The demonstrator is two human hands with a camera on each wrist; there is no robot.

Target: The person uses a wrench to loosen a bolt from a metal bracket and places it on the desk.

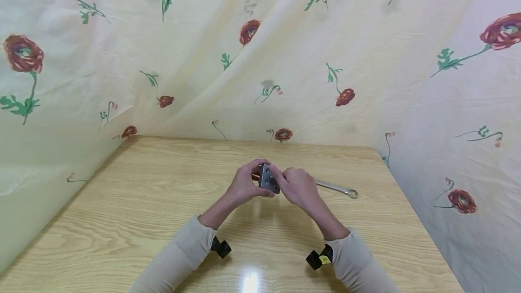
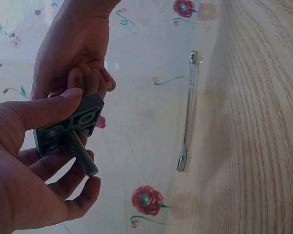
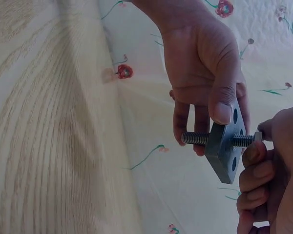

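Note:
My left hand (image 1: 244, 184) grips a grey square plate with holes (image 1: 266, 178) by its edges, above the table. A threaded bolt (image 2: 82, 153) passes through the plate; its shank sticks out on both sides in the right wrist view. My right hand (image 1: 299, 186) pinches the bolt's head end between thumb and curled fingers, seen at the right of the right wrist view. A gap of bare thread (image 3: 242, 141) shows between the plate and the right fingers (image 3: 256, 170). In the left wrist view, the plate's hollowed side faces the camera.
A combination wrench (image 1: 335, 188) lies on the wooden table (image 1: 163, 202), just beyond the right hand. Flower-patterned cloth (image 1: 195, 58) hangs behind the table and along both sides. Small dark wrist cameras (image 1: 221, 248) sit at the sleeve cuffs.

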